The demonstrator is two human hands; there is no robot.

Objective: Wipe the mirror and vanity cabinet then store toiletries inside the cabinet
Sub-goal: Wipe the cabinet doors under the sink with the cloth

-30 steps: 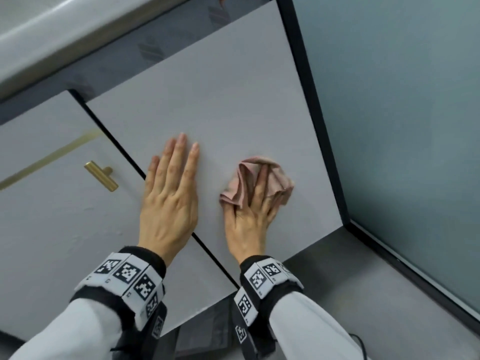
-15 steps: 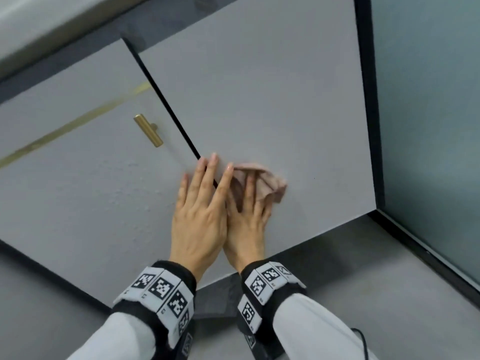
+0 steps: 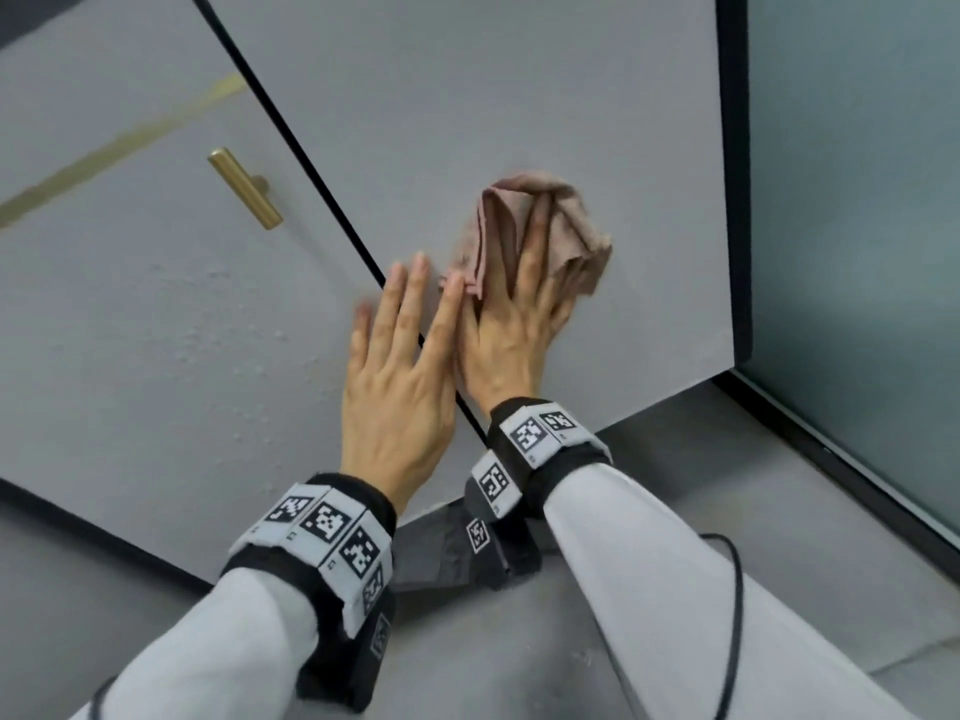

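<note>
— While the right hand (image 3: 511, 324) presses a crumpled dusty-pink cloth (image 3: 576, 236) against the matte grey right-hand cabinet door (image 3: 519, 96), how far along would you put the job?

— Mid-wipe on the cabinet, I'd judge. No mirror shows, so I cannot tell whether it has been done. No toiletries are in view either, so storing them looks to be wholly ahead.

— And the fingers?

— On the right, the fingers (image 3: 536, 220) lie straight and spread over the cloth, pushing it to the panel rather than clutching it. The thumb is hidden. The left hand (image 3: 397, 376) is released, with its fingers (image 3: 413, 288) straight and the palm flat on the neighbouring grey door (image 3: 130, 330). Its tips reach across the thin black gap (image 3: 291, 127) between the two doors, just beside the cloth.

— Surfaces?

— Both doors are smooth, flat slabs. The left one shows small raised specks or droplets near the hand, which may want a pass. It carries a short brushed-brass bar handle (image 3: 244, 189) and a thin brass inlay strip (image 3: 119, 142). The cloth is soft and bunched in thick ridges. To the right stands a frosted blue-green glass panel (image 3: 857, 200) in a black frame, and below lies a grey floor (image 3: 701, 485).
</note>
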